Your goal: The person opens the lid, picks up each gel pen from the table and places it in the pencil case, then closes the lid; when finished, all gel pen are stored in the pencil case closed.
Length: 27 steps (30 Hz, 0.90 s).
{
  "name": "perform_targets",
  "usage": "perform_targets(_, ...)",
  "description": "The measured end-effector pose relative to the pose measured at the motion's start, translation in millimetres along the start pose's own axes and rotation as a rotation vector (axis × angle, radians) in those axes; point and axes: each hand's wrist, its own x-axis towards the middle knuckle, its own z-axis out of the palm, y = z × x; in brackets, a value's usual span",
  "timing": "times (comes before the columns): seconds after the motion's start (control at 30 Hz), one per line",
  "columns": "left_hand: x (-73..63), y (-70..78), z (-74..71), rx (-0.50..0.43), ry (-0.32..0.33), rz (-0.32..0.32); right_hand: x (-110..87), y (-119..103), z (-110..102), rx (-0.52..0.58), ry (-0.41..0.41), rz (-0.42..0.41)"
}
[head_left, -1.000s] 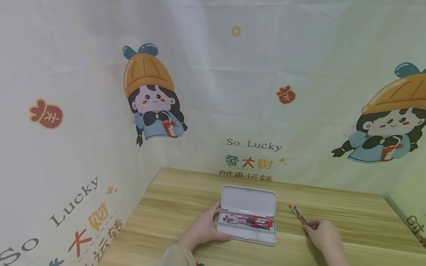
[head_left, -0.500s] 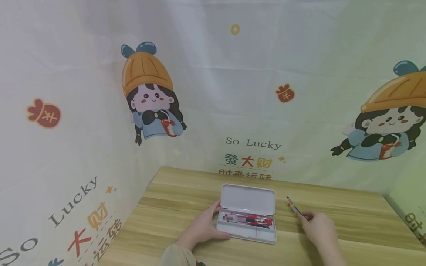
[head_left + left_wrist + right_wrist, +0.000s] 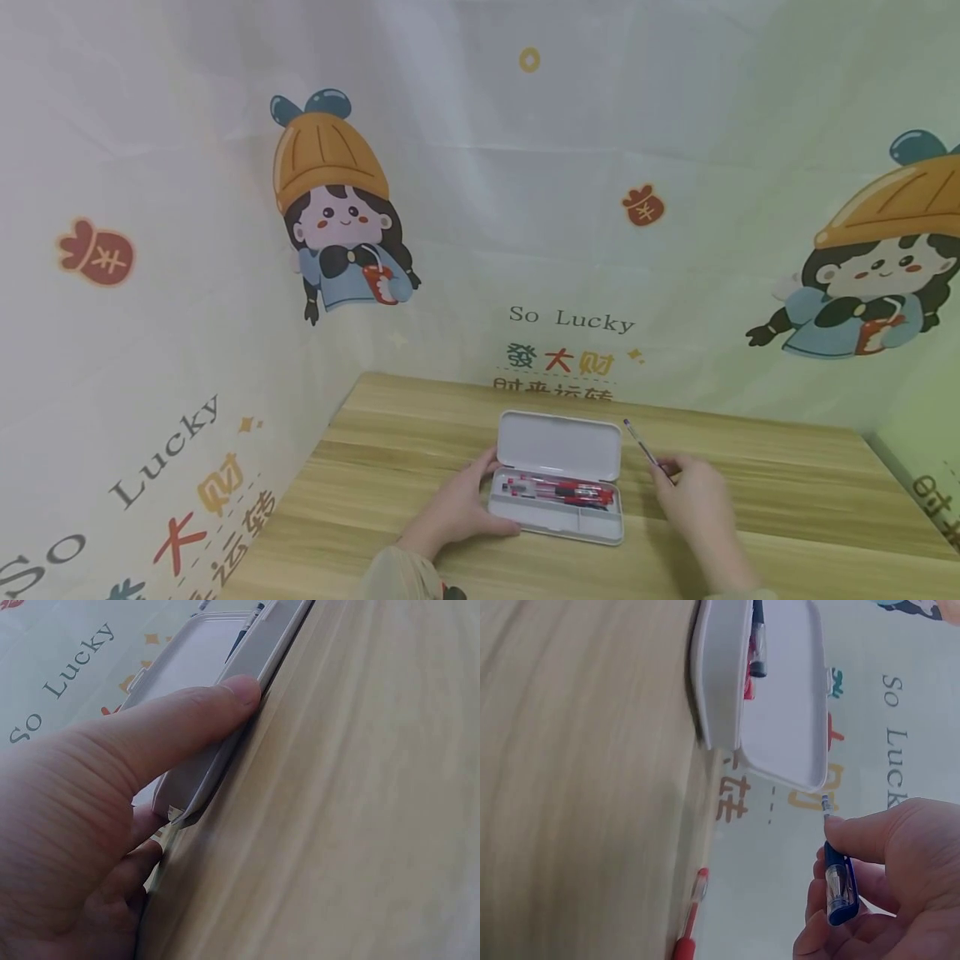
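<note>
A white pencil case (image 3: 558,443) lies on the table with its lid raised. Several red and dark pens (image 3: 562,493) fill its rear compartment. My left hand (image 3: 459,507) grips the case's left end; in the left wrist view the thumb (image 3: 202,712) presses along the front rim. To the right of the case, my right hand (image 3: 697,498) pinches a blue pen (image 3: 841,889) between thumb and fingers, its far end pointing up and left. Low in the right wrist view a red pen (image 3: 694,915) shows apart from the fingertips, hidden in the head view.
The wood-grain table (image 3: 420,417) runs back to a printed cloth wall (image 3: 465,250) with cartoon figures and lettering. The case's front tray (image 3: 543,518) and a small side section (image 3: 598,527) face me.
My right hand has moved left toward the case with the blue pen, whose far end now points further left. The red tip seen beside it earlier is out of sight. My left hand stays put.
</note>
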Motion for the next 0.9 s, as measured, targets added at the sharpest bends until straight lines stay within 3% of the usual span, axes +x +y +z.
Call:
perform_targets(0.27, 0.8, -1.0, 0.1, -0.016, -0.004, -0.003, 2.6, -23, 10, 0.007, 0.029, -0.084)
perform_targets(0.43, -0.7, 0.3, -0.6, -0.021, -0.007, 0.002, 4.6, -36, 20, -0.048, 0.023, -0.173)
perform_targets(0.7, -1.3, 2.2, -0.7, -0.032, -0.002, 0.018, 6.2, -52, 40, -0.081, -0.025, -0.275)
perform_targets(0.9, -1.5, 2.6, -0.3, -0.031, -0.001, 0.019, 4.3, -60, 53, -0.102, -0.112, -0.34)
